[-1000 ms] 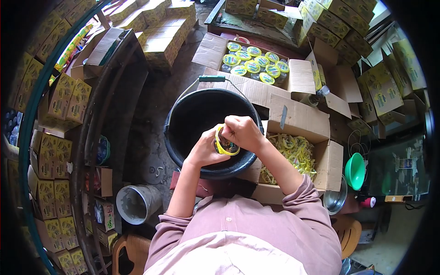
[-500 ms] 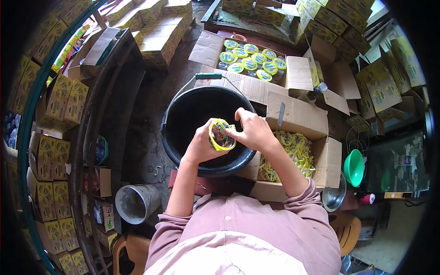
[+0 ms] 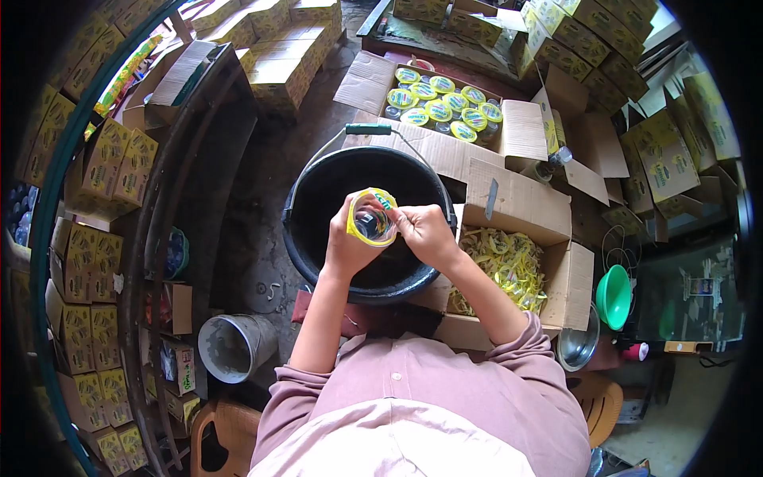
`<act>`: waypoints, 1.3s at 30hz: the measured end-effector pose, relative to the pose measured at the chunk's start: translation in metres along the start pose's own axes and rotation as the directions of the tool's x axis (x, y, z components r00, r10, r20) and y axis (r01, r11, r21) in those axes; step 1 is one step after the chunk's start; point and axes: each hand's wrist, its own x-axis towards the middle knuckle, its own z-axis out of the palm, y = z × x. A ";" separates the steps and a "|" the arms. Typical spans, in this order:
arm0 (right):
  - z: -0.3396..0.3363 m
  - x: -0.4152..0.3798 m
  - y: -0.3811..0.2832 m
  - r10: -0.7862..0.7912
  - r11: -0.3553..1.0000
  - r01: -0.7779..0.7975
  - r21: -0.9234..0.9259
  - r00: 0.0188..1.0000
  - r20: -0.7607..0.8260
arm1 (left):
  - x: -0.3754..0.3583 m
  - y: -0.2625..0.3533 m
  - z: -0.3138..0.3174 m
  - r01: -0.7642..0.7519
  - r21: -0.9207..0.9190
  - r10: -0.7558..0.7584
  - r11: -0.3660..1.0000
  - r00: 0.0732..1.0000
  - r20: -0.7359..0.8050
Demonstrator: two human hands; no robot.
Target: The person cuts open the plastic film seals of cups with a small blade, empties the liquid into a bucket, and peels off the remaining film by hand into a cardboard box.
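Observation:
Over a black bucket (image 3: 338, 171), my left hand (image 3: 343, 248) is wrapped round a clear plastic cup (image 3: 370, 228) with a yellow rim. The cup is tilted so its mouth faces me. Part of a printed yellow film lid (image 3: 383, 200) lies across the upper right of the mouth; dark clear space shows inside the rest. My right hand (image 3: 429, 234) is closed in a pinch at the cup's right edge, thumb and fingertips on the film. Both hands are above the bucket's opening.
An open carton of yellow plastic strips (image 3: 509, 270) stands right of the bucket. Beyond it, another carton (image 3: 520, 127) holds several lidded cups. A grey pail (image 3: 238, 350) is at lower left, a green bowl (image 3: 613, 298) at right. Stacked printed cartons (image 3: 103, 171) line the left.
The cup has moved slightly up and left, and its mouth is turned more toward me. My right hand has closed from spread fingers into a pinch at the film.

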 end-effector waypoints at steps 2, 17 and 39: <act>-0.002 0.001 0.002 -0.021 1.000 0.021 0.022 0.999 0.036 | 0.000 -0.001 -0.001 0.023 -0.052 -0.022 0.998 1.000 0.013; -0.024 -0.009 -0.007 0.039 0.984 -0.099 0.151 0.933 0.358 | -0.011 -0.014 -0.016 0.413 -0.465 -0.256 0.783 0.895 0.364; -0.156 0.005 -0.001 0.189 0.915 -0.050 -0.401 0.929 0.317 | -0.015 -0.025 -0.028 0.607 -0.547 -0.304 0.577 0.781 0.546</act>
